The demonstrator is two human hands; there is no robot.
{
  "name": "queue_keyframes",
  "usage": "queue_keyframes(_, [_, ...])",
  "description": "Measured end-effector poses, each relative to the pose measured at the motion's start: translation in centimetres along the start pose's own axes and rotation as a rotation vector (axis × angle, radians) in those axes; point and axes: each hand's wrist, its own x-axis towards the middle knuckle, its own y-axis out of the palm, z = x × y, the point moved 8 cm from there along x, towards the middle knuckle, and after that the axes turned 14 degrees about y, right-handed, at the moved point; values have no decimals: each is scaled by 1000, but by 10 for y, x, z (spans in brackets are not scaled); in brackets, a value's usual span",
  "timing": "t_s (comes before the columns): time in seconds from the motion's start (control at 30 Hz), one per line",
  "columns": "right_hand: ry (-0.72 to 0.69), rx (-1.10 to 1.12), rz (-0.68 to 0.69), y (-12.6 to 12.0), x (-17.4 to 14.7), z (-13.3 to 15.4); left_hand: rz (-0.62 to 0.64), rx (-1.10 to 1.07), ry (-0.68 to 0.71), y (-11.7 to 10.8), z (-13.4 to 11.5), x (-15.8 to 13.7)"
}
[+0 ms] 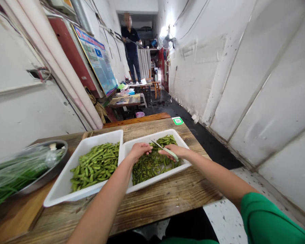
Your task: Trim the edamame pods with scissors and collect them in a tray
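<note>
Over the right-hand white tray (152, 181), my left hand (140, 151) is closed in a pinch. What looks like a green edamame pod is at its fingertips, mostly covered by the fingers. My right hand (172, 151) grips a pair of scissors (165, 149) with pale green handles. Their blades point left, toward the left fingertips. Beneath both hands lie edamame pods (148, 167) mixed with small dark trimmings. Close by on the left, a second white tray (63, 197) contains a pile of plumper edamame pods (97, 166).
A metal bowl (44, 181) with bagged green stalks (17, 184) stands at the left on a wooden board (22, 217). The wooden table (167, 200) has a QR card (177, 121) on its far edge. Further back, a person (132, 47) stands on a table, holding a pole.
</note>
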Motion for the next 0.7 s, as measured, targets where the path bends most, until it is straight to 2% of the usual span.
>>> queue_keyframes(0.3, [3,-13,43,6,-1,-3,77,-58,-33,4,9,1])
queue_keyframes(0.57, [-24,-61,-29,-1,8,-8,-52,35,116,-8,6,3])
queue_keyframes(0.7, [-35,-60,-49,-3,9,-8,-32,2,70,-7,8,4])
